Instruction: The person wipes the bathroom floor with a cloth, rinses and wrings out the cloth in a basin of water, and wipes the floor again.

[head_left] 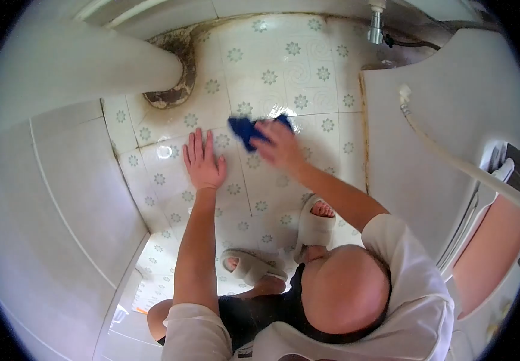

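Note:
A dark blue cloth (245, 130) lies bunched on the wet tiled floor (284, 54). My right hand (279, 145) presses on it, fingers over the fabric and slightly blurred. To the left, my left hand (204, 163) rests flat on the tiles with its fingers stretched out, holding nothing. The floor tiles are pale with green flower patterns, and light glints off their surface near both hands.
A white pedestal (151, 69) with a dirty, stained base (178, 90) stands at upper left. A metal valve (375, 27) with a dark hose is at the top right. A pale hose (446, 153) runs along the right-hand panel (404, 144). My slippered feet (254, 268) are below.

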`<state>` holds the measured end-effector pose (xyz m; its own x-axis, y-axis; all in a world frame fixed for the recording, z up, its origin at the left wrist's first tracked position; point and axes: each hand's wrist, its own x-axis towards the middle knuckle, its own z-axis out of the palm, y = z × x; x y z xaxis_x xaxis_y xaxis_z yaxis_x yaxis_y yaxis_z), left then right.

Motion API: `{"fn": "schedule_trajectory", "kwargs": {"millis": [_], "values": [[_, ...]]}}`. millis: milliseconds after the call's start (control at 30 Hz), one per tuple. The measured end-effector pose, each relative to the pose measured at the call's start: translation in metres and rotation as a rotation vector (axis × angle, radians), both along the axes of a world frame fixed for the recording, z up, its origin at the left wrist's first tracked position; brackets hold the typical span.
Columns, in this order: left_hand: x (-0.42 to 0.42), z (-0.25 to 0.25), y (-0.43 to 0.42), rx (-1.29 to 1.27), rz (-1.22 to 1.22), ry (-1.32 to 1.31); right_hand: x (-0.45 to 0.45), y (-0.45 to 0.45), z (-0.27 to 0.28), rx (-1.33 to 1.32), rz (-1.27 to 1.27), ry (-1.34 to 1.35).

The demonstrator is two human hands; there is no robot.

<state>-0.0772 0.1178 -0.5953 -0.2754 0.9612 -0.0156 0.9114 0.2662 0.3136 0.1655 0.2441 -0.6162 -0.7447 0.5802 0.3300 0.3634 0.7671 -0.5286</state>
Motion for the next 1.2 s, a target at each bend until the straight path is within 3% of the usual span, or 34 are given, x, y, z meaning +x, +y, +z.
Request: {"fn": "schedule_trajectory", "kwargs": {"millis": [67,167,267,333,467,633,700,767,833,867,967,1033,1067,1100,1200], "values": [[0.000,0.001,0.001,0.004,-0.007,0.006,0.010,-0.036,0.013,-0.096,0.220,-0.110],[-0.001,0.002,0.001,-0.001,-0.022,0.012,0.029,-0.031,0.016,-0.008,0.304,-0.103],[0.000,0.003,-0.002,0.003,-0.019,-0.006,0.041,0.032,0.033,-0.593,-0.263,-0.082],[-0.002,0.002,0.000,-0.001,-0.015,-0.016,0.077,0.089,0.016,0.131,-0.248,-0.114],[-0.002,0.003,0.000,-0.021,-0.006,-0.020,0.122,0.140,0.034,0.051,-0.608,-0.211],[0.000,0.000,0.001,-0.015,0.005,0.014,0.135,0.070,0.026,0.054,-0.638,-0.222],[0.000,-0.003,0.001,-0.004,0.008,0.008,0.128,0.018,0.011,0.096,-0.535,-0.141],[0.000,-0.004,-0.001,-0.005,0.006,0.007,0.112,-0.046,-0.003,-0.087,-0.413,-0.132],[0.000,-0.002,-0.001,-0.014,-0.002,0.010,0.085,-0.082,0.005,-0.119,-0.112,-0.143],[0.000,-0.002,-0.002,-0.006,-0.004,0.012,0.079,-0.083,0.014,-0.013,0.155,-0.151],[-0.001,-0.004,-0.001,0.014,-0.013,0.009,0.074,-0.055,0.026,-0.040,0.198,-0.157],[-0.002,-0.003,-0.003,0.011,-0.011,-0.001,0.073,-0.015,0.040,-0.617,-0.271,-0.115],[-0.003,-0.001,-0.004,0.006,-0.008,-0.006,0.096,0.007,0.014,-0.406,-0.312,-0.133],[-0.002,0.002,-0.003,0.001,-0.004,-0.012,0.116,0.035,0.013,0.009,-0.288,-0.179],[-0.003,-0.004,-0.003,0.015,-0.005,-0.009,0.142,0.083,0.037,0.025,-0.649,-0.224]]}}
